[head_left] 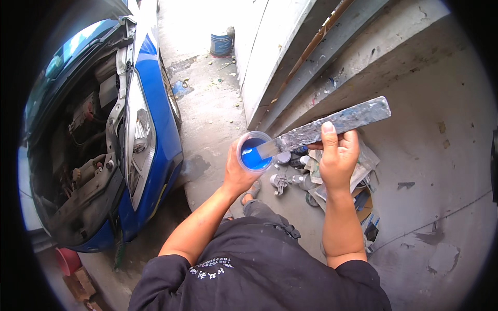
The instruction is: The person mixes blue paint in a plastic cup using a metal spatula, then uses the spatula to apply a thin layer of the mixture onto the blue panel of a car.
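Note:
My left hand (238, 173) is wrapped round a clear plastic cup (239, 150) from its left side. Bright blue paint (251, 159) lies inside the cup. In my right hand (338, 158) is a long, flat stirring stick (332, 123), crusted with dried grey paint. My thumb presses on its upper face and the fingers curl beneath it. The stick slants down to the left, and its cleaner lower end reaches into the cup, where it meets the blue paint.
At the left stands a blue and white car (165, 129) with its engine bay (83, 150) exposed. Paint-spattered metal beams (332, 67) and a wall (441, 129) rise at the right. Bottles and a spray gun (280, 181) clutter the floor below my right hand. A blue bucket (221, 45) stands ahead.

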The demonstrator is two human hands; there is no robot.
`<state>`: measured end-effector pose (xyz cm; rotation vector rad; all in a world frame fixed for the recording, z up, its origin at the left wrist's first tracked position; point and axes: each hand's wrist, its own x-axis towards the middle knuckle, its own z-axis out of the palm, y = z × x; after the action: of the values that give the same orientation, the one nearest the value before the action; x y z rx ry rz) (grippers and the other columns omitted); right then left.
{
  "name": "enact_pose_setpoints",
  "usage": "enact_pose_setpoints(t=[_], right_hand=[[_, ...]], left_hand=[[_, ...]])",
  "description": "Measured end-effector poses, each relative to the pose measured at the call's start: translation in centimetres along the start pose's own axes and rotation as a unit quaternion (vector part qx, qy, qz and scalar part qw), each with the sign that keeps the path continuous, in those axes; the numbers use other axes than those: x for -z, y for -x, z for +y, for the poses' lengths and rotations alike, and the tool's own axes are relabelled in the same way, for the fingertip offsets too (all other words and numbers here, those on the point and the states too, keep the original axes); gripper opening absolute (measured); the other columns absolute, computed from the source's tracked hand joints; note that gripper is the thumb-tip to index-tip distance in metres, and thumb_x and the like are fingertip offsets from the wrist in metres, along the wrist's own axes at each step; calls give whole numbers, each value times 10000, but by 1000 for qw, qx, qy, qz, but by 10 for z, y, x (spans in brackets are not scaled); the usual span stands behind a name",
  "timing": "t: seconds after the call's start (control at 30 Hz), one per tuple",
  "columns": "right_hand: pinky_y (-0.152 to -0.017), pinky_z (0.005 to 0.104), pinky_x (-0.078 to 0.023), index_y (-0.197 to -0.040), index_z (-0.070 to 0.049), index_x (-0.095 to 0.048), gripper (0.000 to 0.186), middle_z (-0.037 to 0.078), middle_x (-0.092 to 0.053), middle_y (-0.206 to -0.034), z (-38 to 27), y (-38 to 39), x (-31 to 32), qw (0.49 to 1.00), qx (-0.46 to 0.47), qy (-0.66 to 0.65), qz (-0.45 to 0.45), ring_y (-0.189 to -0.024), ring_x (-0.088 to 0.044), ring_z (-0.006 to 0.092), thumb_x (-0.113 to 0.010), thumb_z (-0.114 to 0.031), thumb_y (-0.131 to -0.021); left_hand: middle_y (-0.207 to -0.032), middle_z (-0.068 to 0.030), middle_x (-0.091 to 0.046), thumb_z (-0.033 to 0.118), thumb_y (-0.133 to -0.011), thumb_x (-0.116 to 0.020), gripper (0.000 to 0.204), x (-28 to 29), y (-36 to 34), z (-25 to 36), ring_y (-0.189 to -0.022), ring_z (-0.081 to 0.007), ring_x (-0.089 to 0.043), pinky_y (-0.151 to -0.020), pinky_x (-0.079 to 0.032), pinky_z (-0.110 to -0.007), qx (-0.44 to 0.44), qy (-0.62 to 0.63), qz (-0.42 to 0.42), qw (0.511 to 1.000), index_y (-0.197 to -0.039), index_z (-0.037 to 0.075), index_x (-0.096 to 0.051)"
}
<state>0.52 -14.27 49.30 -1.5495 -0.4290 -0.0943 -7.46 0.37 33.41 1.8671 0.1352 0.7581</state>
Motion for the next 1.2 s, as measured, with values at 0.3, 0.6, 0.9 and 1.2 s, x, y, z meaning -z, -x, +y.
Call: enact_pose_setpoints(t=[0.3, 0.6, 0.9, 1.2], right_hand=[[-546, 287, -577, -964, -36, -529, 130, 81, -643, -836, 30, -118, 41, 986, -43, -159, 16, -645, -650, 156, -554, -163, -971], [-572, 307, -597, -984, -45, -537, 141, 74, -645, -840, 46, -206, 24, 971, -57, -223, -62, -689, -659, 160, -562, -183, -967], [-569, 304, -594, -1018, -31, -536, 140, 72, -642, -870, 60, -246, -54, 961, -45, -227, -153, -712, -657, 156, -555, -161, -970], [-672, 237, -502, -1048, 23, -551, 202, 41, -615, -862, 66, -250, -167, 948, 99, -126, -276, -745, -574, 86, -641, -117, -934]], left_hand=[[-1309, -162, -480, 202, -651, -884, 935, -21, -56, -11, -1192, -282, -518, -999, -431, -387, 82, -14, 57, 995, -1392, 33, -340], [-1310, -151, -476, 186, -648, -889, 940, -32, -99, -12, -1188, -256, -517, -1001, -433, -376, 97, -24, 144, 984, -1394, 39, -335], [-1251, -155, -523, 198, -657, -887, 915, 6, -130, -38, -1156, -255, -549, -989, -446, -372, 97, -54, 201, 973, -1377, 31, -349], [-1243, -163, -507, 265, -658, -885, 896, 59, -190, -112, -1129, -288, -557, -962, -457, -375, 96, -97, 188, 973, -1355, 14, -380]])
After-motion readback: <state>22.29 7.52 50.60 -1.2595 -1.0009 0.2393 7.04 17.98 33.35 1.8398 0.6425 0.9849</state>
